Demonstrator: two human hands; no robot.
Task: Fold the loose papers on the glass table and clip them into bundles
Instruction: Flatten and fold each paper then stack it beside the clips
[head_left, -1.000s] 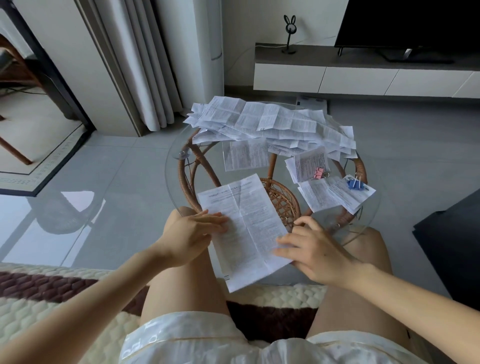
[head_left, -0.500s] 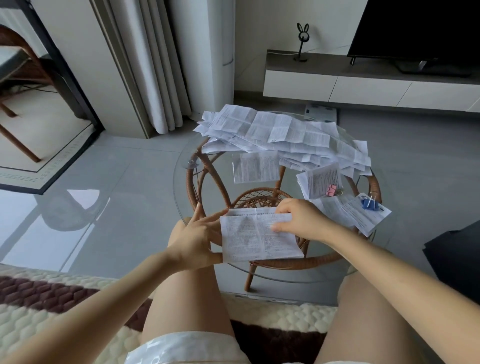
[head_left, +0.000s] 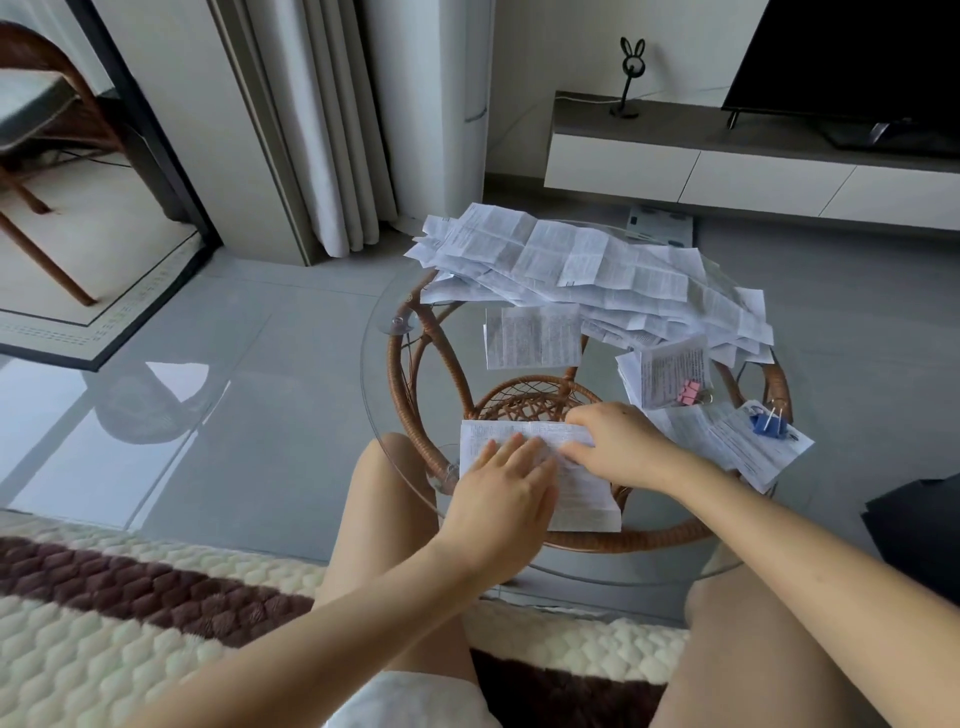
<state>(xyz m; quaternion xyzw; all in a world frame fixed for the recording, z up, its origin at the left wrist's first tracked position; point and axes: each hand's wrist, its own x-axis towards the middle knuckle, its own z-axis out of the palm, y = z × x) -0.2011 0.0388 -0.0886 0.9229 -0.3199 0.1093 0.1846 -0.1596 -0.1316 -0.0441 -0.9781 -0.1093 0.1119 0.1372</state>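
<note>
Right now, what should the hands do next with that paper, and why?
Probably run the right hand along the far edge to crease it. The paper lies folded on the table, the left hand flat on it, the right hand holding that edge, so the fold likely just needs pressing sharp.

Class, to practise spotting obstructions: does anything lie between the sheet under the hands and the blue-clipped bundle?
Nothing visible does. The sheet lies flat under the left hand and right hand; the blue-clipped bundle lies just to its right, with only the right hand over the gap.
</note>
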